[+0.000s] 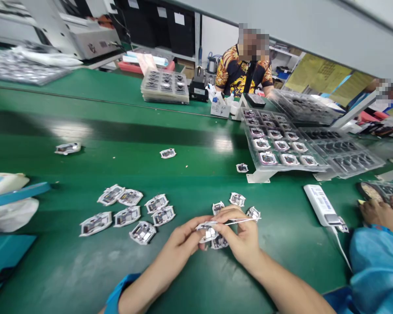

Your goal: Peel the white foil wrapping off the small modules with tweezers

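Note:
My left hand (180, 240) and my right hand (240, 233) meet low in the middle of the head view, both pinched round one small white-edged electronic part (208, 232). A thin pale stick (245, 220) juts to the right from my right fingers. Another small part (219, 243) lies just under my hands on the green table (196, 183). A few more parts (237, 199) lie just beyond my hands. Several parts with white film (127, 213) are spread to the left of my hands.
Clear trays of parts (281, 146) stand on a raised rack at right, a tray stack (165, 86) at the back. A white device (321, 204) lies right of my hands. A co-worker's hands (381, 213) and blue sleeve (378, 266) are at far right; a person sits across the table.

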A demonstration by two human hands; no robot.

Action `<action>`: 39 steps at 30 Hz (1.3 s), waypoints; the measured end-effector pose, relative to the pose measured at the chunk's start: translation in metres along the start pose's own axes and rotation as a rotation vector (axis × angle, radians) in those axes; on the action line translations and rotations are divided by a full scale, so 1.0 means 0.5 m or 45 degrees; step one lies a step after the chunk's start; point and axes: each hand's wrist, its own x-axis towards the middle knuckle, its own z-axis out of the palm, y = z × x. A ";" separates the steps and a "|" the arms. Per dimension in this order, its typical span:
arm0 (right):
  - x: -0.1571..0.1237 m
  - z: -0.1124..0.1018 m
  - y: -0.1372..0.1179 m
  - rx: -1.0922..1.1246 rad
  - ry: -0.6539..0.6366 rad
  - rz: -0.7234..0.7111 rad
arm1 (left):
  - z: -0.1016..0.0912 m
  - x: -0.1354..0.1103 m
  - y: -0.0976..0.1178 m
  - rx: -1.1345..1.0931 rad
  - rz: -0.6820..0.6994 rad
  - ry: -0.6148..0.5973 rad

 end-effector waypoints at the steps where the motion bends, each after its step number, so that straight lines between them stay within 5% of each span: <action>1: 0.000 0.000 -0.001 0.005 0.000 -0.008 | -0.001 0.000 0.000 -0.006 -0.004 0.014; 14: 0.005 0.002 -0.005 -0.087 -0.120 -0.118 | 0.000 0.000 0.001 -0.059 0.028 -0.067; 22: 0.012 -0.010 -0.010 0.047 0.028 0.162 | -0.004 -0.003 0.009 -0.039 -0.016 -0.035; 31: 0.021 -0.010 -0.002 0.196 -0.028 0.481 | -0.008 -0.003 0.008 -0.124 -0.104 -0.043; 39: 0.021 -0.011 -0.005 0.113 -0.001 0.407 | -0.009 -0.002 0.007 -0.136 -0.091 -0.027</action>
